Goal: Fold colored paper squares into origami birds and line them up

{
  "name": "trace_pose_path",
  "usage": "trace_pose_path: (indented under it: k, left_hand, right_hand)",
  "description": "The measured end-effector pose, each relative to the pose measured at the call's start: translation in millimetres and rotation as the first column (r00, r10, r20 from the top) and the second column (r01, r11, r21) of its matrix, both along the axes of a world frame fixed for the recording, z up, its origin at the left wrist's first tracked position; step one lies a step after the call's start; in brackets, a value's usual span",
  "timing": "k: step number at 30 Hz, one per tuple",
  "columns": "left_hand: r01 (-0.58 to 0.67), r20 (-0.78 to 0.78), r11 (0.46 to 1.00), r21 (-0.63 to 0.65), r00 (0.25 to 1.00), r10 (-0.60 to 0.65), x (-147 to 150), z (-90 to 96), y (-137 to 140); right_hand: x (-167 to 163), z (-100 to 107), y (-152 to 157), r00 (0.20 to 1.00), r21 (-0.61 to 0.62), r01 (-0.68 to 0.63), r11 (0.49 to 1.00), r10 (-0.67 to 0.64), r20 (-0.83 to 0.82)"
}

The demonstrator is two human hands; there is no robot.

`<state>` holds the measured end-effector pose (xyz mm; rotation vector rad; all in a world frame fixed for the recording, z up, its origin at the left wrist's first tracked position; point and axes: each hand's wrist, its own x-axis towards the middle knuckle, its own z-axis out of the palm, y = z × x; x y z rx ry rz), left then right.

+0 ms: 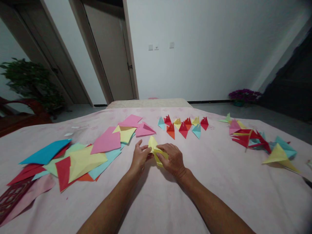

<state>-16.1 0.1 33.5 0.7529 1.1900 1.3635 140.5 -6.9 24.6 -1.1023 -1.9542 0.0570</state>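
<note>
A partly folded piece of yellow paper (153, 143) is held up between my two hands at the middle of the table. My left hand (140, 156) pinches its left edge between thumb and fingers. From the right, my right hand (172, 157) grips the same paper, its thumb and fingers covering part of the folds. Beyond my hands stand several small folded paper cranes in two rows, among them a red crane (183, 130), an orange crane (171, 130) and a light blue crane (196, 130).
Loose coloured sheets lie at the left, with a yellow sheet (85, 162), a pink sheet (107, 140) and a blue sheet (46, 152). A heap of folded pieces, including a yellow one (279, 156), lies at the right. A pink patterned cloth (214, 195) covers the table.
</note>
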Motion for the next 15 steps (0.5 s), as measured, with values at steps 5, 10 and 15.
trace_pose_path:
  k: [5, 10, 15]
  left_hand:
    - [-0.010, 0.018, 1.000, 0.027, 1.000, 0.009, 2.3, -1.0, -1.7]
    - [0.018, -0.002, 0.999, 0.038, 1.000, -0.018, 4.0, -2.7, -2.6]
    - [0.090, 0.068, 0.993, 0.081, 0.993, -0.095, 4.9, 6.0, -6.9]
  right_hand:
    - [-6.8, 5.1, -7.3, 0.998, 0.013, 0.009, 1.000, -0.010, 0.062]
    - [-11.8, 5.2, -9.4, 0.997, -0.014, 0.053, 0.999, -0.052, 0.056]
    - [-9.0, -0.1, -1.6, 0.995, -0.098, 0.064, 0.993, -0.071, -0.069]
